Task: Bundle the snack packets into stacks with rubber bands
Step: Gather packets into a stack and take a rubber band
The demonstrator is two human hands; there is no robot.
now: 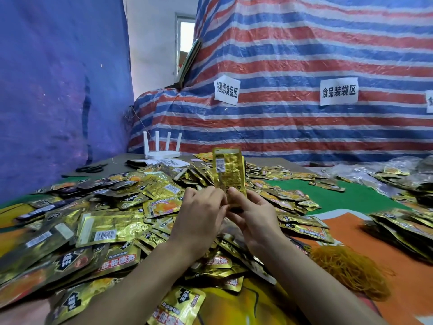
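Both hands, left and right, pinch an upright packet stack (barcode facing) above loose packets.

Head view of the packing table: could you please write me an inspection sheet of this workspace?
Surface: table under green and orange cloth, mostly buried.
Job's things: heap of loose gold foil snack packets; upright gold packet stack in hand; pile of orange rubber bands at right.
Clutter: black scissors, white four-antenna router, clear plastic bags.
Grippers: left hand and right hand both grip the upright stack's lower end.
Cables: thin wire behind the router.
Surroundings: red, white and blue striped tarpaulin with white paper signs; blue sheet at left.
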